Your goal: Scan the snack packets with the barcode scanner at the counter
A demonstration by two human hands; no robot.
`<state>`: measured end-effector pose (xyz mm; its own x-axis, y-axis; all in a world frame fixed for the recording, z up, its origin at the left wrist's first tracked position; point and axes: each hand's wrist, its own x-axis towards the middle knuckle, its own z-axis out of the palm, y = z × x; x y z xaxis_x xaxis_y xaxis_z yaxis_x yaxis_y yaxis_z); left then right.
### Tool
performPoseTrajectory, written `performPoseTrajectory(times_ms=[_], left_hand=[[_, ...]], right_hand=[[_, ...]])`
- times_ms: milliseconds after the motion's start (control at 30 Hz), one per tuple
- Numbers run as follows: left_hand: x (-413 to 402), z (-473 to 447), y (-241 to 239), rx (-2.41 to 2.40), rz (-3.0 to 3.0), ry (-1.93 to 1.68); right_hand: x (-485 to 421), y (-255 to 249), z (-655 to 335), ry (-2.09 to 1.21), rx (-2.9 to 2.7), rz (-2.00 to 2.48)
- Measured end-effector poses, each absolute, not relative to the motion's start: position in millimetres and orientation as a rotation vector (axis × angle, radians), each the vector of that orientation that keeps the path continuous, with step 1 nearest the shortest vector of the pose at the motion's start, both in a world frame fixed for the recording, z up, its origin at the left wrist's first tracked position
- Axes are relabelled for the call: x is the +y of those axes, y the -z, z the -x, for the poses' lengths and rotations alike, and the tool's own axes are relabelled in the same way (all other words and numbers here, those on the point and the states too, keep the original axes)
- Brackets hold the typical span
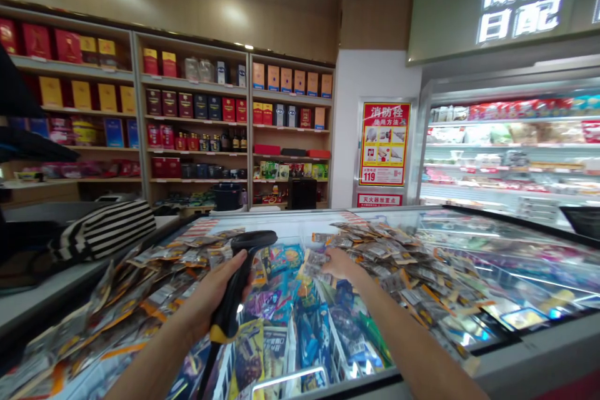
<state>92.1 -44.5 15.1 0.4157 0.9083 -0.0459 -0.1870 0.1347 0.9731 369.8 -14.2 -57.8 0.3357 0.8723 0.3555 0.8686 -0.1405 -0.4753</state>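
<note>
My left hand (209, 301) is wrapped round the handle of a black and yellow barcode scanner (233, 300). The scanner's head points up and away, and its cord hangs down toward the bottom of the view. In my right hand (341, 264), the fingers pinch a small clear packet (314, 264) with a pale label, above the freezer. One heap of similar packets with orange edges (159, 281) lies to the left of the scanner. Another heap of packets (389, 253) spreads over the glass to the right of my right hand.
Below my hands, a chest freezer (290, 217) holds colourful bagged goods (307, 331) in white wire baskets. A black and white striped bag (105, 230) rests on the left counter. Shelves of boxes (197, 106) line the back wall; a lit fridge (510, 144) stands at the right.
</note>
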Motion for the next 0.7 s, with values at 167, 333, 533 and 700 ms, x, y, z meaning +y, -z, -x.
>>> performPoseTrajectory(times_ms=[167,333,533,700], left_hand=[[-51.1,-93.0,-12.7,0.731,-1.102,-0.868],[-57.3,-99.2,-12.9,0.624,-1.12,-0.747],[-58.9,-108.9,-19.8,0.664,-1.137,-0.738],[-56.6,-108.3,-21.2,0.643,-1.177,-0.717]], right_hand=[[-11.0,70.7,-363.1,-0.182,-0.933,1.433],[-16.4,75.5,-351.2,-0.527,-0.705,1.161],[-18.0,78.0,-357.1,-0.629,-0.639,1.049],[-15.1,80.7,-360.4,-0.642,-0.639,1.012]])
